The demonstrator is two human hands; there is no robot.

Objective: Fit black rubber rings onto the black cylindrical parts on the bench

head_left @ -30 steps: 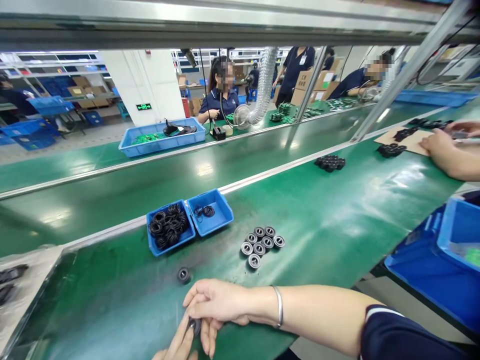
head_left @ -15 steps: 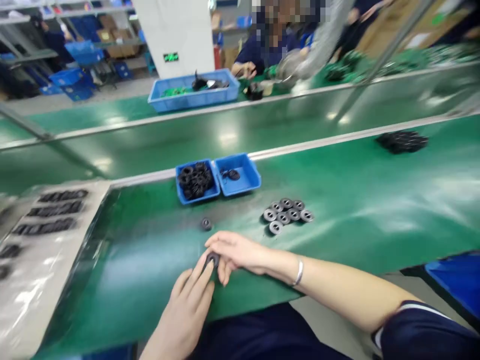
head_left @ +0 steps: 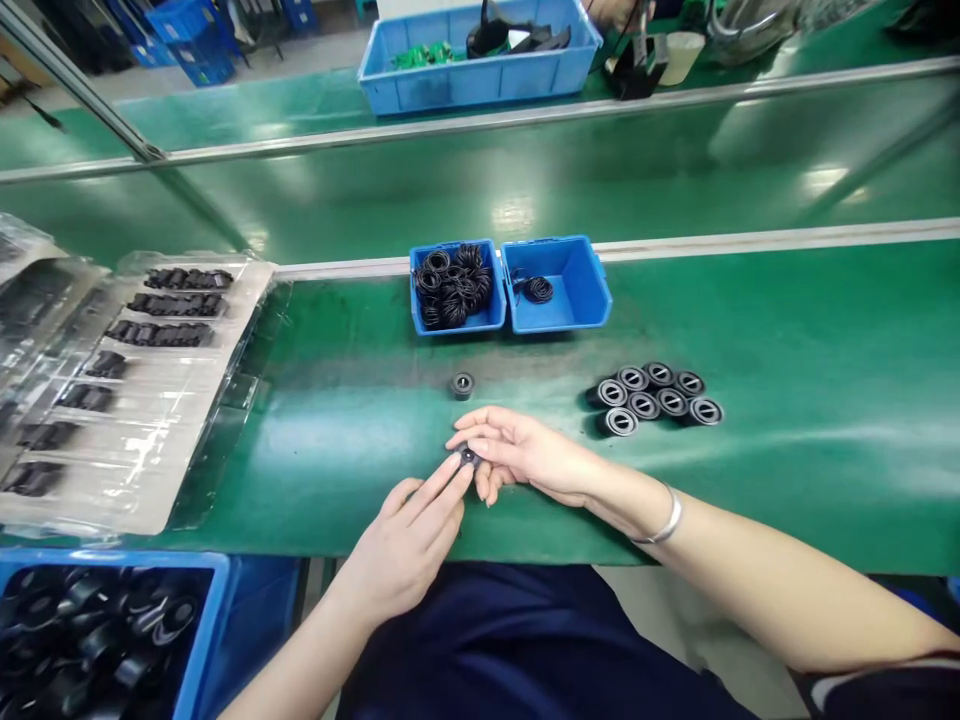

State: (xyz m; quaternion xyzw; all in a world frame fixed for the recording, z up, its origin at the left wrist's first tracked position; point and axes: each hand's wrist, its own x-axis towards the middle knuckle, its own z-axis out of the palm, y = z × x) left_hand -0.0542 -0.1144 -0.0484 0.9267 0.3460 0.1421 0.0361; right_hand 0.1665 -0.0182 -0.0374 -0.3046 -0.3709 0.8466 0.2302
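Over the near edge of the green bench my left hand (head_left: pixel 409 535) and my right hand (head_left: pixel 521 455) meet on one small black round part (head_left: pixel 469 457). Fingers of both hands pinch it between them. My right wrist wears a silver bangle. A second loose black round part (head_left: pixel 462 385) lies just beyond my fingers. A cluster of several round parts with silver tops (head_left: pixel 652 397) stands to the right of my right hand.
Two small blue bins sit at the bench's far edge: the left bin (head_left: pixel 453 287) full of black rubber rings, the right bin (head_left: pixel 556 285) nearly bare. Clear plastic trays of black parts (head_left: pixel 135 380) lie at left. A blue crate of black parts (head_left: pixel 97 630) sits bottom left; a large blue tray (head_left: pixel 480 55) stands across the belt.
The view has tipped downward and nearer to the bench, so the co-workers left the frame. My hands stay together on the small part, which has come a little higher between my fingertips.
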